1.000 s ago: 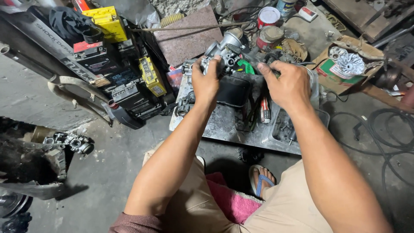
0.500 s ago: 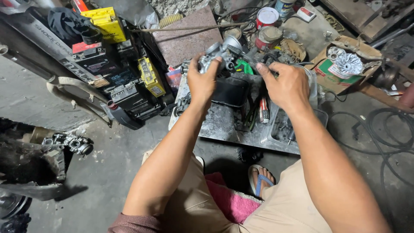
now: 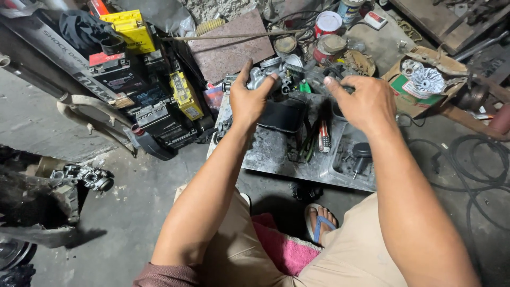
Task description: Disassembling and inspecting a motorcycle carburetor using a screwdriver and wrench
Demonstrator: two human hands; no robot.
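left hand [image 3: 248, 98] gripping grey metal carburetor [image 3: 271, 74] above the metal tray [image 3: 276, 154] | right hand [image 3: 364, 101] closing on its far side (grip partly hidden) | handling — looking heavy, rigid, oily — body being the safest hold

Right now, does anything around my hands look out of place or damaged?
Nothing looks freshly broken. The left hand grips a grey metal engine part above the grimy metal tray. The right hand is beside it. One oddity: a similar small metal part lies alone on the concrete floor, far left.
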